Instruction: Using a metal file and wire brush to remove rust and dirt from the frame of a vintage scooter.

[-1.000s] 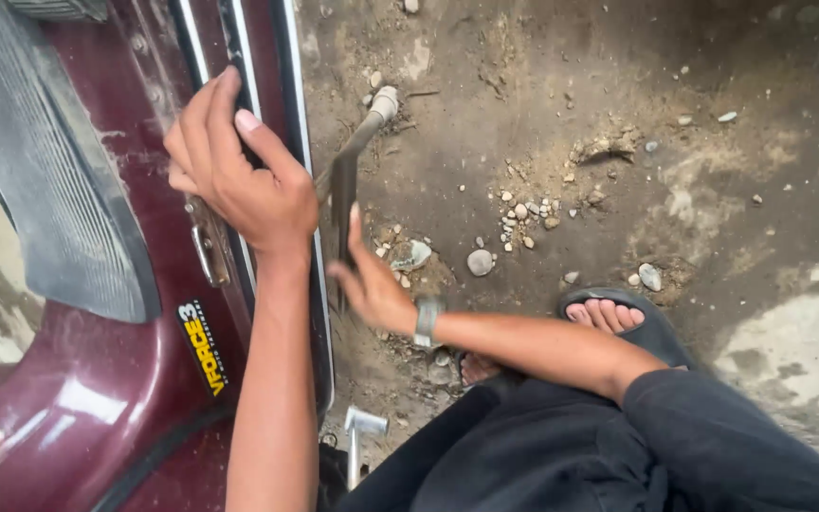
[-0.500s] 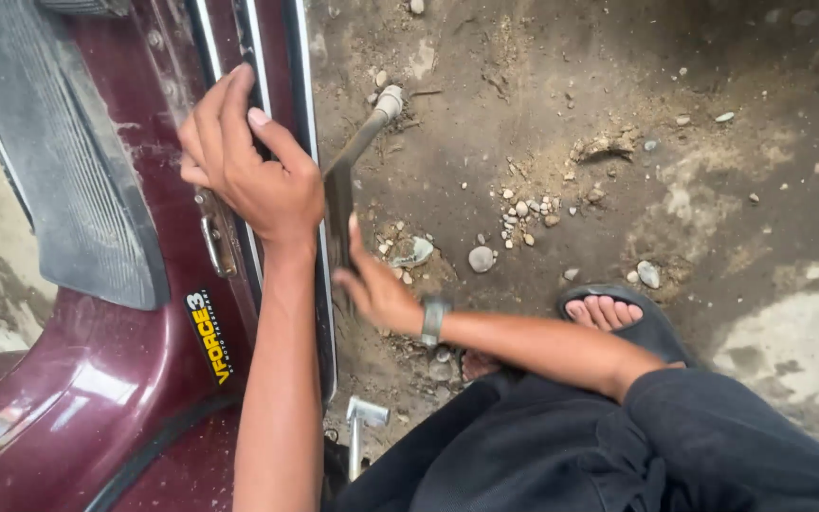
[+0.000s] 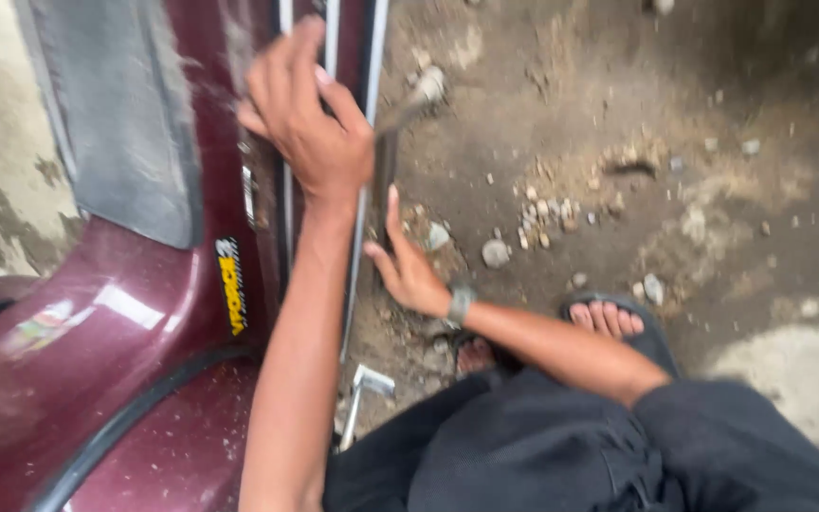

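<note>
Against the maroon scooter body [image 3: 97, 360], at the left of the view, the person's left hand [image 3: 310, 123] lies with fingers spread and pressed on the chrome trim strips [image 3: 334, 38] that run along the panel's right edge; it grips nothing, resting flat against the surface. Beside that edge, the right hand [image 3: 409, 265] reaches in low, thumb raised and fingers curled toward a dark lever or pedal arm [image 3: 386, 171] that rises just right of the trim; the view is blurred, so whether the fingers clasp the arm or merely touch it cannot be told. A metal wristband [image 3: 460, 305] sits on the right wrist. The lever ends in a pale rounded tip [image 3: 428, 83] near the top of the view. A grey footboard mat [image 3: 125, 123] covers the upper left part of the scooter body, and a yellow sticker [image 3: 230, 299] marks the maroon panel just left of the left forearm. A small metal bracket [image 3: 364, 393] shows below the trim, between the scooter and the person's dark trousers [image 3: 542, 455]. On the dirt ground [image 3: 713, 114], loose stones [image 3: 496, 252] lie near the right hand, and a sandalled foot [image 3: 609, 318] rests just beyond the right forearm.
</note>
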